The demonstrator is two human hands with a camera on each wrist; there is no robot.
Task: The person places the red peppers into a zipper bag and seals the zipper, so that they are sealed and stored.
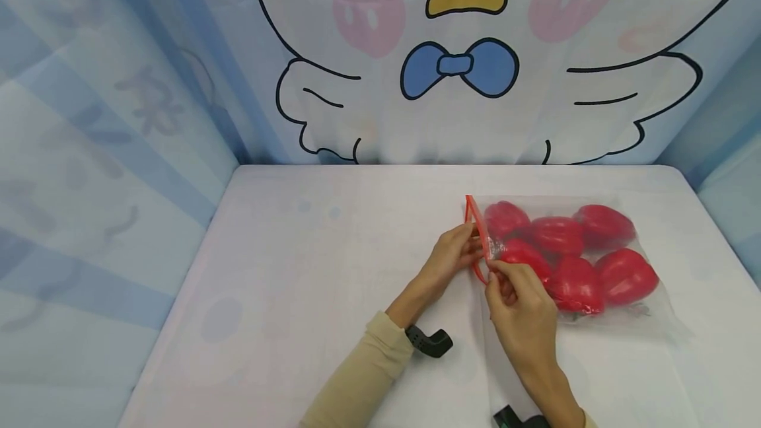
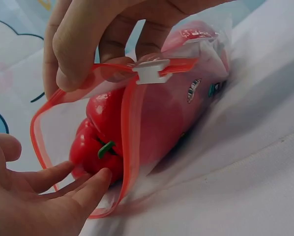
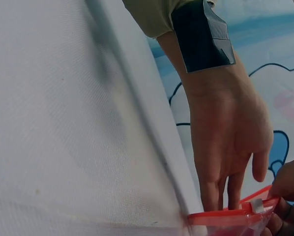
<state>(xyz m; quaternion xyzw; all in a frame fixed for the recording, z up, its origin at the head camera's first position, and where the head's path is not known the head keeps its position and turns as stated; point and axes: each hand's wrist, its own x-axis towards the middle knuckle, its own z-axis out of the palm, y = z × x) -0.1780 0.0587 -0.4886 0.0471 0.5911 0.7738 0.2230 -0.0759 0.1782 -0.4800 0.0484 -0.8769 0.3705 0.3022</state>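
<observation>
A clear slider zip bag [image 1: 660,316] with a red rim [image 2: 131,132] lies on the right of the table and contains several red bell peppers [image 1: 575,286], apparently toy or model ones. Its mouth gapes open towards the left. My left hand [image 1: 450,255] has its fingers extended into that mouth; in the left wrist view the fingertips are at a pepper with a green stem [image 2: 106,149], and whether they touch it I cannot tell. My right hand [image 1: 528,312] pinches the red rim near the white slider [image 2: 152,72].
The white table [image 1: 297,296] runs out to the left of the bag. Behind it hangs a printed cartoon curtain [image 1: 464,124], and another patterned curtain [image 1: 89,216] stands along the left side. A dark wrist device [image 1: 431,342] sits at my left cuff.
</observation>
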